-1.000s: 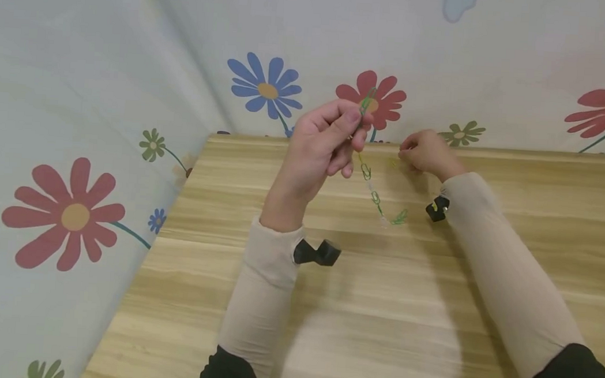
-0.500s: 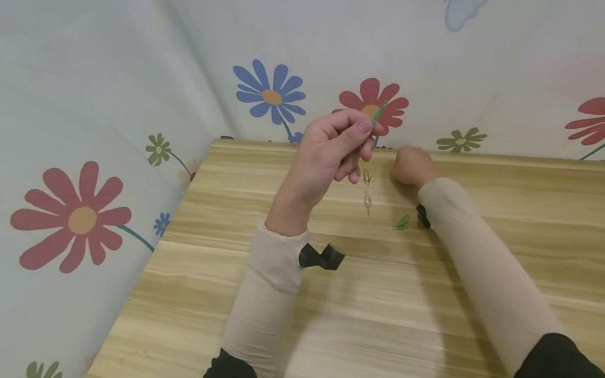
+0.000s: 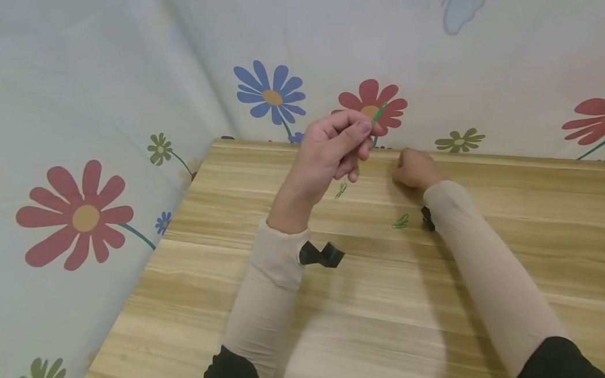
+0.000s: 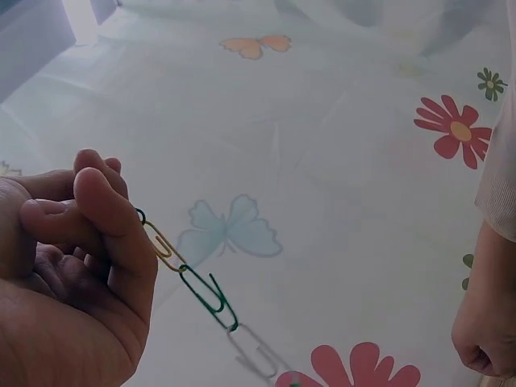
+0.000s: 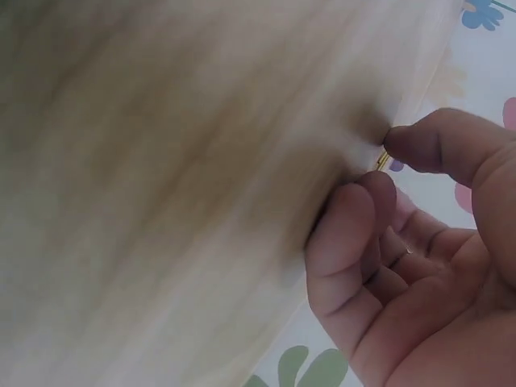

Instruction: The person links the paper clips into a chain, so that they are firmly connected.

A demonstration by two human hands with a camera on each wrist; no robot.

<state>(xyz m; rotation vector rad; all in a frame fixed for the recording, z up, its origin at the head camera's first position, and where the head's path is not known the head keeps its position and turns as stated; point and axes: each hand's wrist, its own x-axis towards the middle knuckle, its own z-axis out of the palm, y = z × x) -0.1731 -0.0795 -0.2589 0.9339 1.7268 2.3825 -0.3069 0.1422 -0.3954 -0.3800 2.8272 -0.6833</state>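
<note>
My left hand [image 3: 331, 150] is raised over the back of the table, thumb and forefinger pinching a chain of paper clips [image 4: 208, 298]. A green end pokes up above the fingertips in the head view. Below the hand hang yellow, green and whitish links in the left wrist view; part of the chain is hidden by the fingers. My right hand [image 3: 417, 168] is down at the table's back edge. In the right wrist view, a yellow paper clip [image 5: 382, 161] sits pinched between its thumb and fingertip, mostly covered by them.
Several loose green paper clips [image 3: 400, 221] lie on the wooden table [image 3: 378, 309], between the two forearms. A flower-printed curtain [image 3: 186, 43] rises right behind the back edge and along the left side. Each sleeve carries a small black camera mount [image 3: 322, 254].
My right hand has come down over the yellow clip and pinches it. The hanging chain has swung to the left. My left hand keeps its grip and has shifted slightly right and down.
</note>
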